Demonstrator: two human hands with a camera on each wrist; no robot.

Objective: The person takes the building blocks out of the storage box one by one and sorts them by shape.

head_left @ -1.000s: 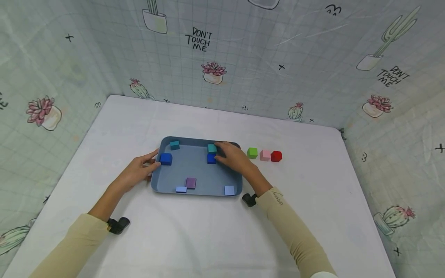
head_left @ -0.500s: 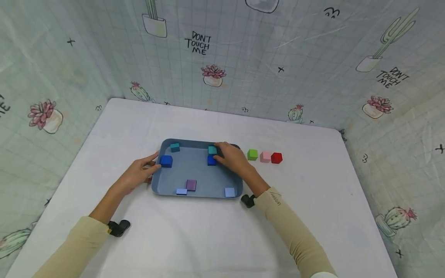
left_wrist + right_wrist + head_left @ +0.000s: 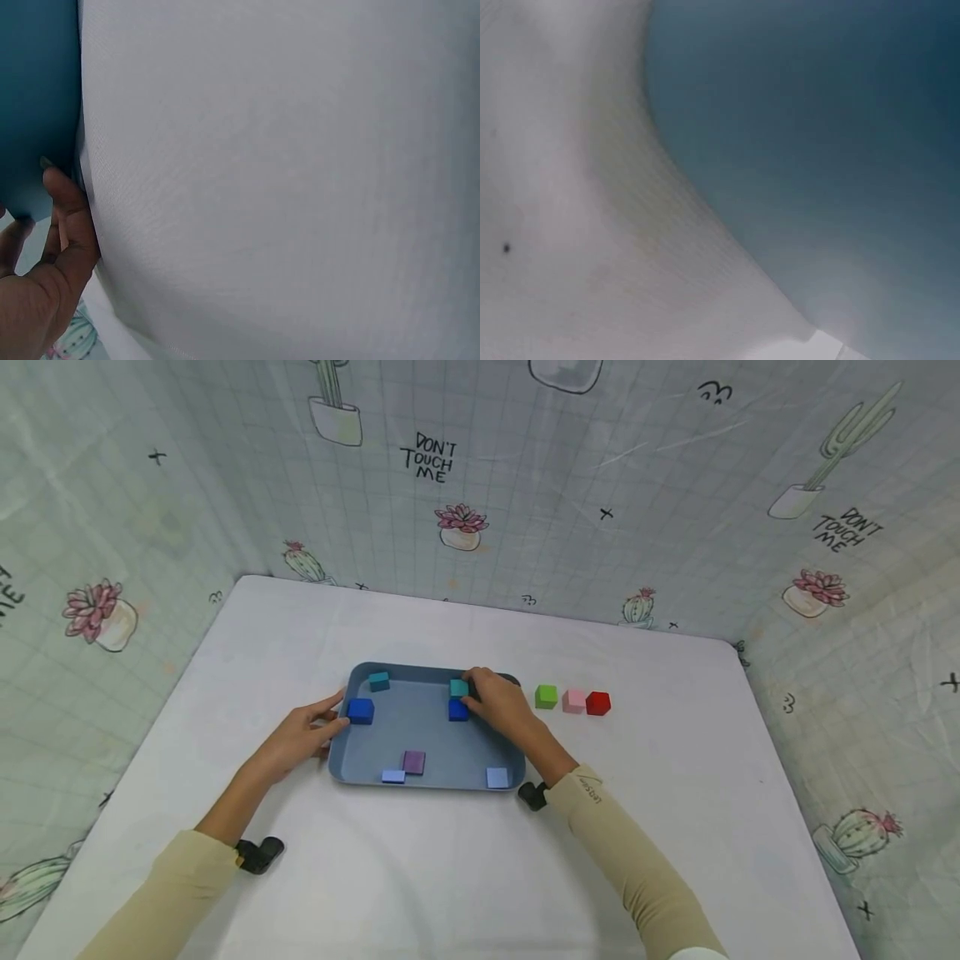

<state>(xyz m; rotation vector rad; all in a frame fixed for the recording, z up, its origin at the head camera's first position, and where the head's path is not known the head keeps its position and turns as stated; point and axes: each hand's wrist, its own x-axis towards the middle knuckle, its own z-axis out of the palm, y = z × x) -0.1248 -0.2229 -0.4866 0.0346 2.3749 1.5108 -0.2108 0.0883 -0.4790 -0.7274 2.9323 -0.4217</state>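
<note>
A shallow blue-grey tray [image 3: 412, 727] lies on the table with several small blocks in it. My left hand [image 3: 296, 739] holds its left end, thumb and forefinger at the rim; in the left wrist view, bent fingers [image 3: 71, 217] meet the tray's wall [image 3: 37, 97]. Inside the tray, my right hand [image 3: 502, 703] pinches a teal block [image 3: 458, 688] between thumb and forefinger, right against a dark blue block [image 3: 457, 711]. The right wrist view catches the tray [image 3: 817, 172] but not the hand.
Also in the tray are another teal block [image 3: 378, 682], a blue block [image 3: 361, 711], a purple block [image 3: 414, 762] and two light blue blocks, one left [image 3: 393, 777], one right [image 3: 497, 778]. Right of it stand green [image 3: 546, 697], pink [image 3: 574, 701] and red [image 3: 597, 703] blocks.
The whole scene has shifted slightly down in the head view. Both hands keep their places at the tray and the teal block, and the blocks have not visibly moved.
</note>
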